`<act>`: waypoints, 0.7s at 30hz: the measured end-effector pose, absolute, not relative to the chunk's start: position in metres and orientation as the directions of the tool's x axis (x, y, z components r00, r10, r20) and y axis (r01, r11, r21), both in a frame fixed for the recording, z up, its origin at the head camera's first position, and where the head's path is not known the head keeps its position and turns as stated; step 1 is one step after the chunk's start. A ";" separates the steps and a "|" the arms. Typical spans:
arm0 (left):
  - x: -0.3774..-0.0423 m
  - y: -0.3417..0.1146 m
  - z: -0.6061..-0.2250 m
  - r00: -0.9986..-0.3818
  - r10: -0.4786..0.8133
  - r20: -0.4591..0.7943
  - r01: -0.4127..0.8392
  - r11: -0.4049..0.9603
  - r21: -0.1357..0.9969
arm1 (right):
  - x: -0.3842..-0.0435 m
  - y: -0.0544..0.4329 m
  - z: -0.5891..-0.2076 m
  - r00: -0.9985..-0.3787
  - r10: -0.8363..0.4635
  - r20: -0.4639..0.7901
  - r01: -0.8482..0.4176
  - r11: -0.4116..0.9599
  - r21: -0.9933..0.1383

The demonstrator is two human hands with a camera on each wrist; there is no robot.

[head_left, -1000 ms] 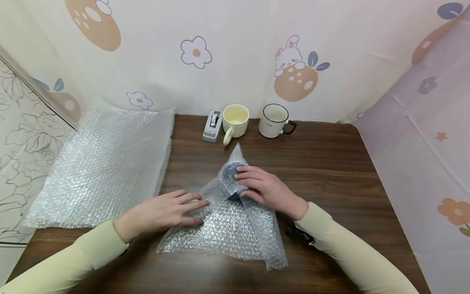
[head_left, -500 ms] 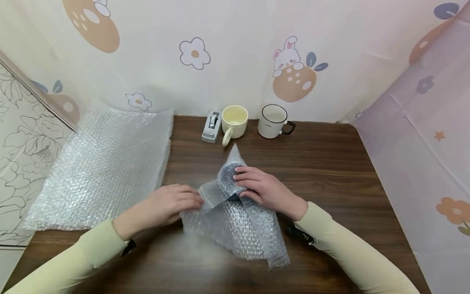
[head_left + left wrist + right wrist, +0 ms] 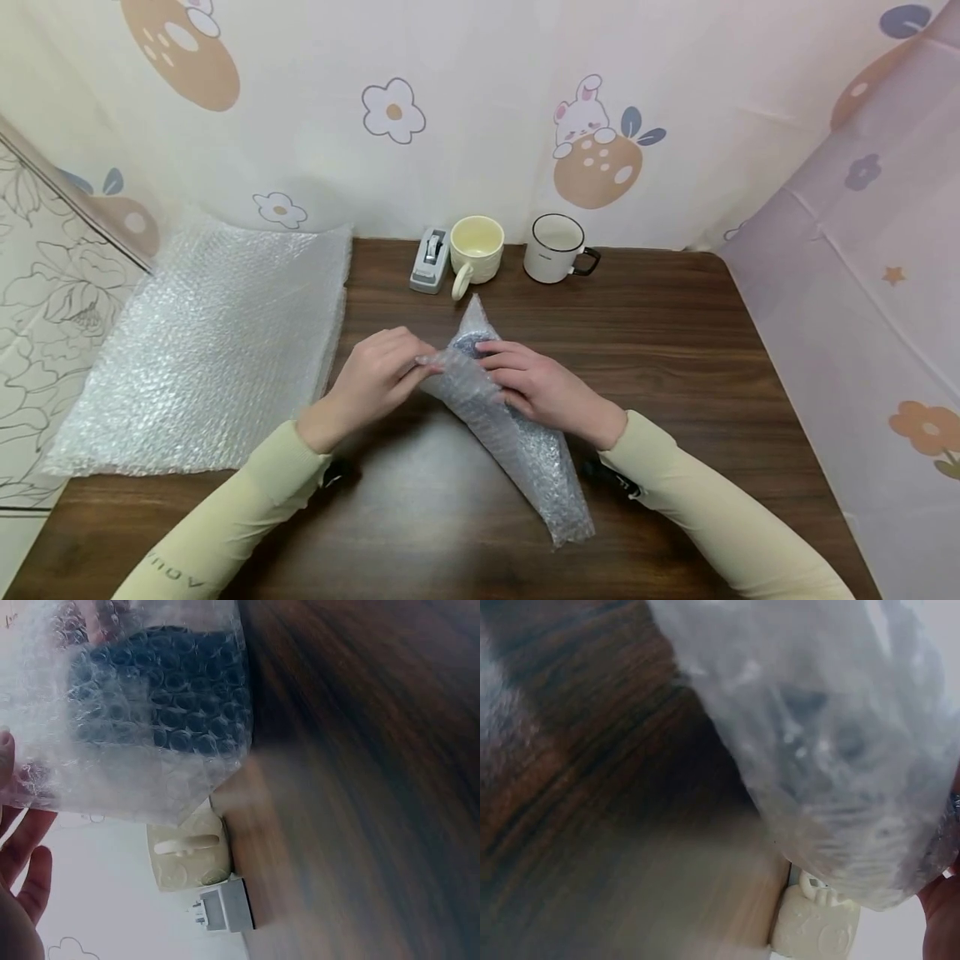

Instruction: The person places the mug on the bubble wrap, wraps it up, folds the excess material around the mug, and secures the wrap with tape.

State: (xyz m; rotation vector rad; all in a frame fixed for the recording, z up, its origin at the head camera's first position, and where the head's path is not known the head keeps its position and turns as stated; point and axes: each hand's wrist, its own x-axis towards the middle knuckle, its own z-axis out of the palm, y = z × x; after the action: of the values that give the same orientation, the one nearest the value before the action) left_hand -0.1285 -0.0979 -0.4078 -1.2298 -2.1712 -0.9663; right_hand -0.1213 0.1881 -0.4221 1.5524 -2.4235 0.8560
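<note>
A sheet of bubble wrap (image 3: 517, 442) is folded around a dark blue, cup-like object (image 3: 187, 690), which shows through the bubbles in the left wrist view. My left hand (image 3: 378, 371) pinches the sheet's left corner between thumb and fingers and holds it lifted against the wrapped object's upper left side. From the right, my right hand (image 3: 543, 387) holds the wrap down, its bent fingers over the top. The far tip of the wrap points up toward the mugs, and a long folded end trails toward the front right. The object's base is hidden.
At the back of the wooden table (image 3: 660, 350) stand a grey tape dispenser (image 3: 431, 260), a pale yellow mug (image 3: 477, 250) and a white mug (image 3: 557, 250) with a black handle. More bubble wrap (image 3: 217, 342) lies flat along the left side.
My left hand has picked up the wrap's left part and carried it up and right, folding it over the object. The right hand has stayed in place on top.
</note>
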 end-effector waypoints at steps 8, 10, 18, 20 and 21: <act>-0.135 -0.093 -0.416 -0.573 0.524 0.631 0.819 0.389 0.421 | -0.120 0.190 -0.430 -0.548 -0.727 0.415 -0.827 0.395 -0.400; -0.136 -0.094 -0.418 -0.587 0.522 0.619 0.809 0.395 0.434 | -0.119 0.190 -0.432 -0.580 -0.711 0.399 -0.802 0.411 -0.433; -0.137 -0.090 -0.424 -0.622 0.495 0.606 0.782 0.437 0.445 | -0.120 0.189 -0.430 -0.670 -0.656 0.347 -0.719 0.458 -0.523; -0.138 -0.087 -0.424 -0.628 0.492 0.603 0.777 0.443 0.447 | -0.120 0.188 -0.430 -0.686 -0.637 0.351 -0.704 0.460 -0.541; -0.138 -0.085 -0.423 -0.631 0.490 0.601 0.774 0.445 0.450 | -0.120 0.188 -0.431 -0.692 -0.627 0.357 -0.697 0.452 -0.557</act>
State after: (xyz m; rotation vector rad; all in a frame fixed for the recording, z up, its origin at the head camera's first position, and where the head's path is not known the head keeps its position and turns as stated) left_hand -0.1384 -0.0848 -0.4235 -1.0704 -2.3169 -1.0157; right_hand -0.1204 0.1879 -0.4307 1.1847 -2.5904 1.0675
